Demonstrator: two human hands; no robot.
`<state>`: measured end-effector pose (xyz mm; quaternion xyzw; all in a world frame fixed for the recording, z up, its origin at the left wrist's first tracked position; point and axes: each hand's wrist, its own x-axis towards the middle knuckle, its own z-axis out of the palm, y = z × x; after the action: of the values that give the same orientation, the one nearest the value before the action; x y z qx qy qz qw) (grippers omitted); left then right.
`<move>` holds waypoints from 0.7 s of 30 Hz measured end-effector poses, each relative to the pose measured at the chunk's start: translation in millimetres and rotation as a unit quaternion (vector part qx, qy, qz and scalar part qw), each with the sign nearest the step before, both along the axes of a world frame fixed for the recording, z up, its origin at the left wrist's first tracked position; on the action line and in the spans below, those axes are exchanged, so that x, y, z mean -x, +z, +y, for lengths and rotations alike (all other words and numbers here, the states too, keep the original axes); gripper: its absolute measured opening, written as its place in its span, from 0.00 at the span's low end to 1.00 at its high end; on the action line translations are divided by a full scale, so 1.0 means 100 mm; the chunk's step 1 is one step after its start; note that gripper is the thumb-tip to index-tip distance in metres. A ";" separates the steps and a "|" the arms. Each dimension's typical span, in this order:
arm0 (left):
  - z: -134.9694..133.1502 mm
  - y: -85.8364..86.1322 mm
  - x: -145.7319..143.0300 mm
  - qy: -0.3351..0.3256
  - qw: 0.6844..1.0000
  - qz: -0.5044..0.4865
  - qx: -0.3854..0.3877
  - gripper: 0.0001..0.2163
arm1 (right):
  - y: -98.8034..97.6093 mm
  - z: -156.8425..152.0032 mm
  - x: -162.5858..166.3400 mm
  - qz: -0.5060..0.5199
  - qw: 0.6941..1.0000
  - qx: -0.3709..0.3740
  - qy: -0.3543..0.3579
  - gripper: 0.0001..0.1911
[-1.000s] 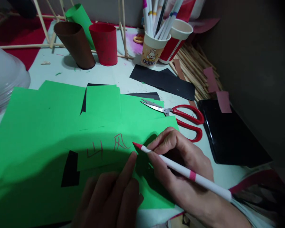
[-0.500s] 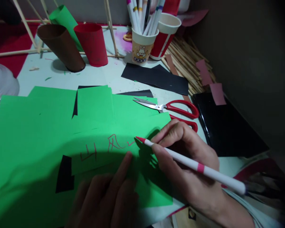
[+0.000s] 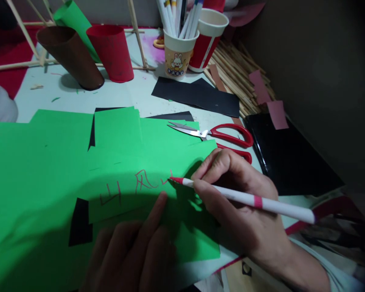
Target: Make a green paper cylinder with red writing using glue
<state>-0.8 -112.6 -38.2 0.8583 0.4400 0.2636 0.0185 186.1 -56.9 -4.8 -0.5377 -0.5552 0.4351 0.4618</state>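
Note:
My right hand (image 3: 234,198) grips a white felt-tip pen (image 3: 246,197) with a red tip and a red band. The tip touches a strip of green paper (image 3: 109,211), at the third of a row of red handwritten characters (image 3: 142,181). My left hand (image 3: 134,251) lies in shadow at the bottom, index finger stretched out and pressing the strip just below the writing. Its other fingers are bent and dim, with nothing visible in them. Under the strip are larger green sheets (image 3: 42,162). A black paper piece (image 3: 81,223) lies at the strip's left end.
Red-handled scissors (image 3: 231,136) lie beyond my right hand. Behind stand a rabbit-print paper cup (image 3: 178,54) of pens, a red-and-white cup (image 3: 207,40), and brown (image 3: 71,59), red (image 3: 112,52) and green paper tubes. Wooden sticks (image 3: 234,77) and black strips (image 3: 194,95) lie at right.
The pen tip has moved slightly left and down, and the third character has gained a stroke. The pen's rear end has swung up. My left hand stays on the paper.

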 end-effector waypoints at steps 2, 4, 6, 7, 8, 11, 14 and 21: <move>0.00 0.00 0.00 0.000 1.000 0.005 0.013 0.08 | -0.03 0.00 0.00 -0.002 1.000 -0.004 0.010 0.09; 0.00 0.01 0.01 -0.001 1.000 0.005 0.012 0.07 | -0.08 0.00 0.00 -0.015 0.999 -0.018 0.029 0.07; 0.00 0.02 0.01 -0.007 1.000 0.011 0.003 0.08 | -0.11 -0.01 -0.01 -0.026 0.999 -0.026 0.040 0.06; 0.01 0.01 0.02 -0.011 1.000 0.016 -0.001 0.08 | -0.12 -0.01 -0.01 -0.032 0.998 -0.027 0.044 0.06; 0.01 0.01 0.02 -0.014 1.000 0.019 -0.003 0.08 | -0.13 -0.01 -0.01 -0.038 0.998 -0.029 0.047 0.05; 0.00 -0.02 0.01 -0.007 1.000 0.016 -0.007 0.07 | -0.13 -0.02 -0.01 -0.059 0.996 -0.034 0.052 0.04; -0.01 -0.04 0.01 0.002 1.000 0.010 -0.018 0.08 | -0.09 -0.03 -0.02 -0.084 0.994 -0.029 0.058 0.05; -0.02 -0.02 0.06 -0.019 1.000 0.007 0.017 0.12 | -0.11 -0.06 -0.04 -0.080 0.995 -0.028 0.046 0.11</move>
<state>-7.3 -114.7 -40.0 0.8680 0.4277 0.2499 0.0347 189.7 -62.5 -15.3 -0.5318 -0.6265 0.3958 0.4100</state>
